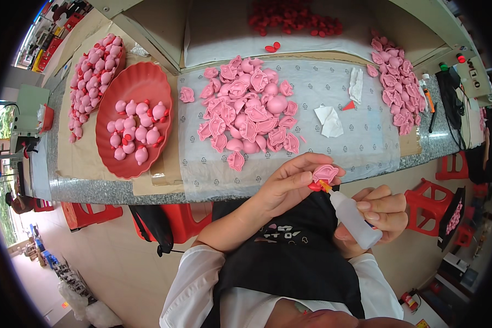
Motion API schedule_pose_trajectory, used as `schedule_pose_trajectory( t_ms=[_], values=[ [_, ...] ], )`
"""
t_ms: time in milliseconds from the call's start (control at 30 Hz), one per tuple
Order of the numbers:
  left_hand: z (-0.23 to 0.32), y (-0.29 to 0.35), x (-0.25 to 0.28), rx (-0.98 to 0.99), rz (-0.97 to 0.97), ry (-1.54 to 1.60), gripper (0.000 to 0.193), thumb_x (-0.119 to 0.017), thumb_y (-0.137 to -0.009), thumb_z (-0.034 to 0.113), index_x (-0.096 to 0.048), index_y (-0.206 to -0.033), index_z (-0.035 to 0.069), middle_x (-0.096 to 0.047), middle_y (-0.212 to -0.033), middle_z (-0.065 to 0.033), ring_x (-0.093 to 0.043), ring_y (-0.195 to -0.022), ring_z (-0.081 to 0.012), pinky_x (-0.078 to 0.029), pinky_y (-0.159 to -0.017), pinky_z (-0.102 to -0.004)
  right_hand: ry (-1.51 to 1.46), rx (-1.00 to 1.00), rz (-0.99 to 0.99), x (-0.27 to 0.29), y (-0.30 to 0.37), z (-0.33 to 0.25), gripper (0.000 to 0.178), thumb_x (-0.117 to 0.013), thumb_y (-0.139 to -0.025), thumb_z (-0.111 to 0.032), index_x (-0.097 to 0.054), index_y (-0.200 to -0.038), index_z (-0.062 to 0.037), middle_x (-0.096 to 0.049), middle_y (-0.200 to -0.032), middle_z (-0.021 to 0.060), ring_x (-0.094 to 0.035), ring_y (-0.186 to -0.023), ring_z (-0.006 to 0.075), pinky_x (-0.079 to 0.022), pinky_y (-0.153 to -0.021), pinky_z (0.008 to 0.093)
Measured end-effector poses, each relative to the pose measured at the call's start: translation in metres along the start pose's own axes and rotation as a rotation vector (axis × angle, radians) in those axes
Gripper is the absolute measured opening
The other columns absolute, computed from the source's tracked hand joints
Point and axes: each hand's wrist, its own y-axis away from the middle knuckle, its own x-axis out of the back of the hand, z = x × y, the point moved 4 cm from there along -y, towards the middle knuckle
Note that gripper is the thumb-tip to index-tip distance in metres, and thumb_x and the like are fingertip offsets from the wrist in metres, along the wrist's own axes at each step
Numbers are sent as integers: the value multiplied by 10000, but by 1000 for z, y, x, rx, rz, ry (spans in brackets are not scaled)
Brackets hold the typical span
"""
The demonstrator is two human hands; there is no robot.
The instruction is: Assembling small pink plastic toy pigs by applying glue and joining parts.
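Note:
Just past the table's front edge, my left hand (290, 183) is closed on a pink hollow plastic piece (325, 173) with a small red part (315, 186) beside it. My right hand (381, 214) grips a white translucent squeeze bottle (356, 221) whose orange-yellow tip (325, 186) meets the pieces in my left hand. Whether liquid is coming out is too small to see. Beyond my hands, a loose pile of pink shell pieces (251, 106) lies on a printed white sheet (202, 175).
At the left, a red scalloped tray (106, 156) bears pink-and-red assembled pieces, with a fuller heap (93, 71) behind it. More pink shells (399, 87) lie at the right. Crumpled tissue (329, 121) rests on the sheet. Red parts (295, 19) fill the shelf. Red stools (429, 205) stand below.

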Motion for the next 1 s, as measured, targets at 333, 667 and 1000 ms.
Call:
schedule_pose_trajectory(
  t_ms=[333,667,1000],
  values=[
    [0,0,-1,2,-12,22,366,-511,-777,241,-431,-1091,72,-456,-1104,-178,-428,-1046,-253,-295,-905,-385,68,35,37,-1,-2,-4,465,-761,-460,2,-509,-845,-67,-473,-840,60,-481,-613,157,-453,-502,263],
    [-1,-1,1,-16,-8,-25,366,-505,-778,241,-434,-1098,79,-454,-1109,-179,-430,-1039,-269,-288,-904,-395,190,136,196,-3,0,0,465,-778,-496,-133,-420,-783,-58,-431,-738,55,-371,-524,101,-351,-403,176],
    [-1,-1,3,-34,-34,0,360,-483,-789,215,-424,-1114,73,-432,-1123,-201,-426,-1035,-289,-299,-893,-394,183,149,158,6,1,2,456,-775,-484,-79,-460,-812,-45,-439,-738,51,-388,-535,104,-349,-400,176]
  ],
)
